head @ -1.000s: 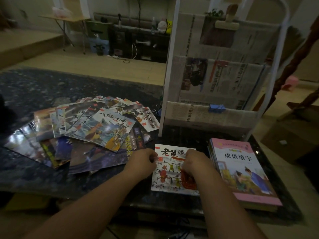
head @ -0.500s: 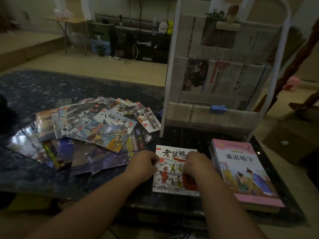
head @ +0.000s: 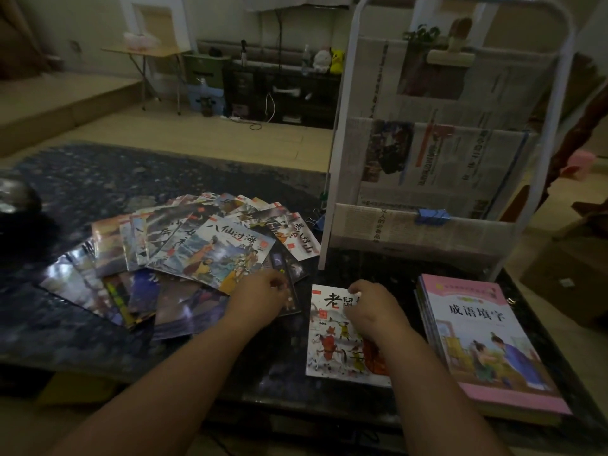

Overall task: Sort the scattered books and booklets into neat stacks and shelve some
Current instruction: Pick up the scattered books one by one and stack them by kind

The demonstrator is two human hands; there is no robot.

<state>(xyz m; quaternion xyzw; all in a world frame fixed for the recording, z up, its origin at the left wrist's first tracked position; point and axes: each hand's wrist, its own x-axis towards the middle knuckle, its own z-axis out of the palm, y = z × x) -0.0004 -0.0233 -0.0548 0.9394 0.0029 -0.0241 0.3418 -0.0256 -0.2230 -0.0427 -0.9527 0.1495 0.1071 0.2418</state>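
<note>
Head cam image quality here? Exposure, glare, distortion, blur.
Head view: underexposed, and the dark table swallows detail; the glossy scattered booklets catch glare on the left; the wide angle bows the white rack frame; little blur, print on the white booklet and pink book is legible.
</note>
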